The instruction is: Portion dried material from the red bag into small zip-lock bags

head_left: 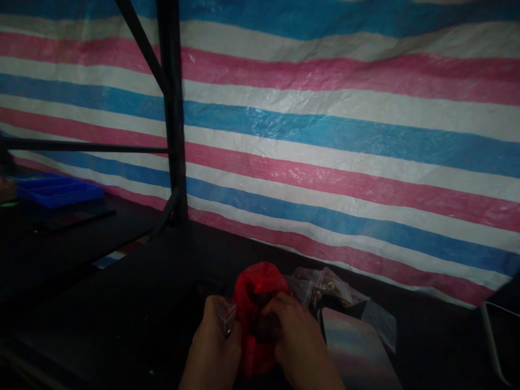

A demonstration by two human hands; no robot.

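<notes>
A red bag (pixel 264 273) stands on the dark table with its mouth open, and dark contents (pixel 264 319) show inside, too dim to name. My left hand (pixel 215 341) is closed on a small clear zip bag (pixel 226 314) with a red strip, at the left side of the red bag. With fingers bent and drawn together, my right hand (pixel 294 336) reaches into the mouth of the red bag from the right. Whatever its fingertips may hold is hidden in the dark.
Clear zip bags with small brownish pieces (pixel 331 284) lie behind a shiny flat device (pixel 355 346) on the right. Another device edge (pixel 493 346) is at far right. A black post (pixel 174 119) and a blue divided tray (pixel 59 189) are leftward. Striped sheeting (pixel 325 135) hangs behind.
</notes>
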